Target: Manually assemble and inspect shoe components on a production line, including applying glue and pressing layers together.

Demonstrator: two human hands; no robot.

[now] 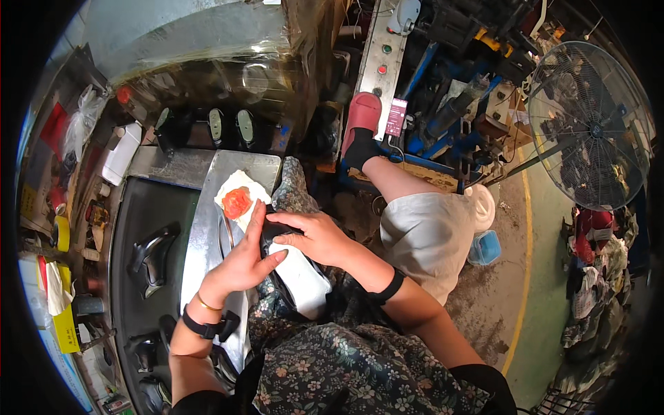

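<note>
A black shoe with a white bottom [303,282] lies over my lap, its white side up and one end pointing away from me. My left hand [243,257] rests along its left side, fingers stretched forward and thumb near the white surface. From the right, my right hand [315,235] grips the shoe's far end, with the thumb on top and fingers across it. Just beyond my left fingertips sits a pale crumpled cloth [250,181] with an orange-red patch [236,202], on a metal ledge [204,238]. A floral apron [346,366] covers my lap.
Left of the ledge, a dark trough [138,207] holds several glossy black shoes [155,259]. More shoes [245,128] stand at its far end. A leg in pale shorts [422,232] ends in a red slipper [363,114] beside a button panel [379,62]. A fan [591,128] stands right.
</note>
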